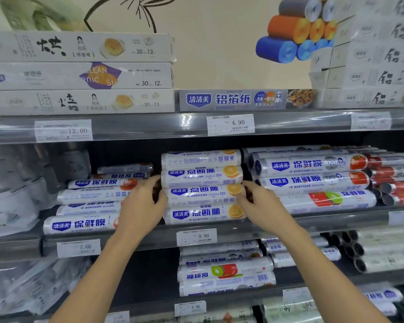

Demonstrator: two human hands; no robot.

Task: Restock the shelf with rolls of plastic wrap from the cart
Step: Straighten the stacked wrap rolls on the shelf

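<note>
Middle of the rack, and both hands are on one white plastic-wrap roll (203, 193), the third down in a stack of four short rolls on the grey middle shelf (336, 217). Its label carries a blue badge reading 清清美, big blue characters 点断撕, an orange slice at the right end, and small print "20x25cm 200". The roll above it (201, 177) and the bottom roll (204, 214) carry the same print; the top roll (201, 158) is turned to show its small print and codes. The left hand (145, 206) is at the left end, fingers curled in around the end cap. The right hand (261, 206) is at the right end, fingertips pinching just beside the orange slice. Directly below the stack, a white price tag (197, 237) reads 9.90; further left another tag (79, 247) reads 7.00. To the right lie longer white rolls with a red tomato picture (313, 164), marked 清清美 保鲜膜 and "120", and under them a roll marked "Fresh" (324, 200) with tomato and kiwi pictures. To the left, more white 保鲜膜 rolls (79, 224) are piled up. On the shelf above, long white cartons (79, 46) show "30" and "12", and a blue-grey box (245, 100) reads 清清美 铝箔纸, with tags of 12.00 (63, 130) and 4.90 (230, 124) beneath.
</note>
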